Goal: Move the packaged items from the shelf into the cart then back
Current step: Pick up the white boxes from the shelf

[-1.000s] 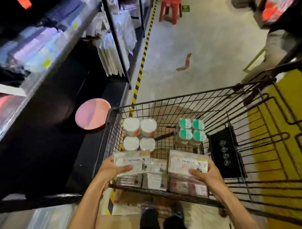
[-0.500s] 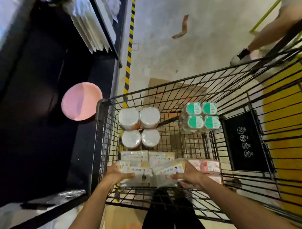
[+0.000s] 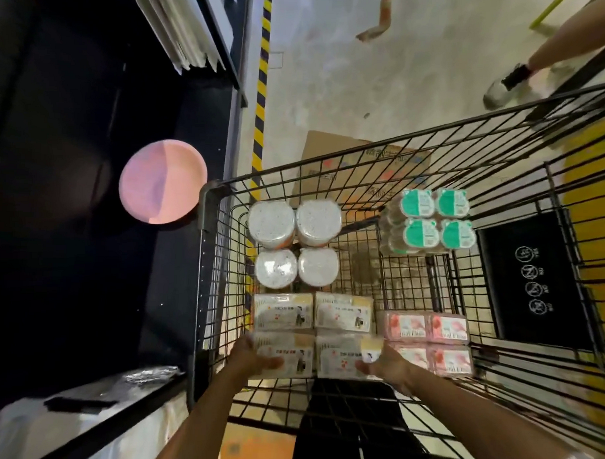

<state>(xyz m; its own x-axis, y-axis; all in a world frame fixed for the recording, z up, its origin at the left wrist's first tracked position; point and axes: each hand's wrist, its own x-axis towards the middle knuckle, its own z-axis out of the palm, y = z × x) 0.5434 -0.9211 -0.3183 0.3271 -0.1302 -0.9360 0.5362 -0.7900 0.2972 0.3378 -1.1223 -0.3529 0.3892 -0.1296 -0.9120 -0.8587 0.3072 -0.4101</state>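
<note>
Each hand is gripping one cream pack at the cart's (image 3: 209,205) near end: left hand (image 3: 252,356) on the left pack (image 3: 283,355), right hand (image 3: 389,364) on the right pack (image 3: 344,356). Lying beyond are two more cream packs (image 3: 312,312), four white tubs (image 3: 293,244), four green-lidded cups (image 3: 431,222) and four pink packs (image 3: 427,340).

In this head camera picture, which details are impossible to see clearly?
- Print on the cream packs: blurred by motion, head view.
- Fingers of the left hand and right hand: hidden under the packs.
- Shelf interior: too dark.
- Other person: cut off by the top edge.
</note>
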